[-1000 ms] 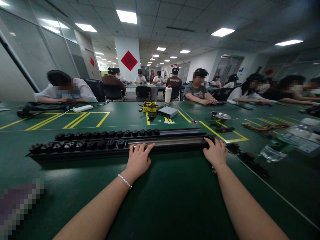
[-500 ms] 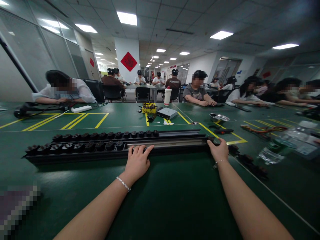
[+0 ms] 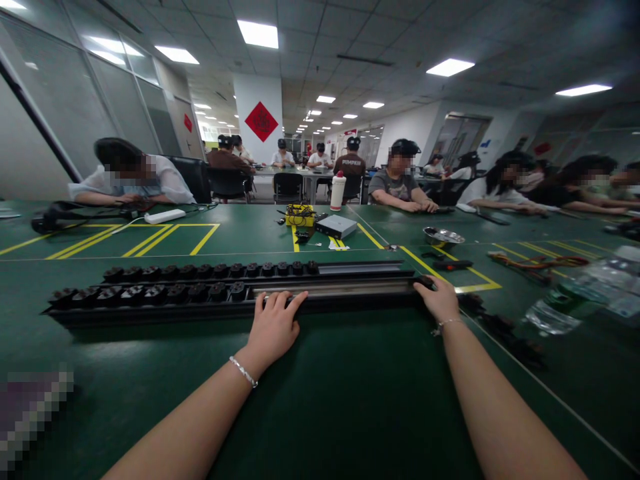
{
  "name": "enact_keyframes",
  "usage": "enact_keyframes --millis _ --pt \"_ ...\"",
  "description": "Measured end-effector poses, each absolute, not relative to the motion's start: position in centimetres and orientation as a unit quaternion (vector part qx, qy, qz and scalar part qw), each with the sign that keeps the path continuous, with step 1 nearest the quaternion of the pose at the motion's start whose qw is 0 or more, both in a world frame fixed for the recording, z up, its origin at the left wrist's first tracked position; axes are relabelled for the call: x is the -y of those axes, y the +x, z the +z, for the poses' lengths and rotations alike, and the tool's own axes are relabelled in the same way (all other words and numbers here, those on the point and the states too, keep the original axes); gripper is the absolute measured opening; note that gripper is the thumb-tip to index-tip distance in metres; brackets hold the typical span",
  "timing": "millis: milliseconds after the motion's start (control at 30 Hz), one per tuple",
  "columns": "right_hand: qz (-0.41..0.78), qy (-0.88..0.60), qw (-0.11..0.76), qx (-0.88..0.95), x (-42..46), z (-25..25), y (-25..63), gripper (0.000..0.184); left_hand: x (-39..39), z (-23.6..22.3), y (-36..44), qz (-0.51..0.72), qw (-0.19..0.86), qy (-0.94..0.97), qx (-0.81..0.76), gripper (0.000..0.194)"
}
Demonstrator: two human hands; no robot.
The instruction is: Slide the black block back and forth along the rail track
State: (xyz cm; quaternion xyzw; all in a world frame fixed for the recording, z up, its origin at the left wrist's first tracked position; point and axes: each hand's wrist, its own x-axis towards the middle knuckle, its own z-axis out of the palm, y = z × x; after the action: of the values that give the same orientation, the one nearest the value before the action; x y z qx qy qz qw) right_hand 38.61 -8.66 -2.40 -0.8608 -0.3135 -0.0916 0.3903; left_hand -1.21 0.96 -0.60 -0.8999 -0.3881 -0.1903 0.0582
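On the green table lies a long black track rail (image 3: pixel 330 300), with black round socket modules (image 3: pixel 177 293) lined up along its left part and a bare metallic channel in its right part. A second such rail (image 3: pixel 360 268) runs parallel just behind it. My left hand (image 3: pixel 274 327) rests on the near rail's front edge right of the last module, fingers stretched over the edge and thumb spread apart. At the rail's right end, my right hand (image 3: pixel 441 300) is closed on a small black piece (image 3: pixel 428 281), which looks like a socket module and is partly hidden by the fingers.
More black modules (image 3: pixel 505 330) lie right of my right hand, near a plastic bottle (image 3: pixel 565 303). Behind are a metal bowl (image 3: pixel 444 236), wire bundle (image 3: pixel 537 261), grey box (image 3: pixel 336 227), yellow box (image 3: pixel 300 215) and white cup (image 3: pixel 338 192). Several people sit around.
My right hand has turned slightly at the rail's end, its fingers drawn closer round the black piece. The left hand stays on the rail. The view has shifted slightly.
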Motion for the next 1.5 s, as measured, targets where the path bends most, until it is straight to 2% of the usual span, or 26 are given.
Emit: enact_keyframes --millis 233,933,1500 --pt "-0.070 -0.872 0.380 0.300 8.7 -2.2 38.6 0.050 -1.2 -1.0 -1.2 -0.203 0.064 -0.902 0.376 0.060" --pt "-0.077 -0.868 0.402 0.283 9.0 -2.2 39.1 0.047 -1.1 -0.9 -1.3 -0.207 0.069 -0.901 0.374 0.059" --pt "-0.050 -0.896 0.370 0.242 9.5 -1.2 38.1 0.049 -1.1 -0.9 -1.3 -0.203 0.074 -0.902 0.374 0.060"
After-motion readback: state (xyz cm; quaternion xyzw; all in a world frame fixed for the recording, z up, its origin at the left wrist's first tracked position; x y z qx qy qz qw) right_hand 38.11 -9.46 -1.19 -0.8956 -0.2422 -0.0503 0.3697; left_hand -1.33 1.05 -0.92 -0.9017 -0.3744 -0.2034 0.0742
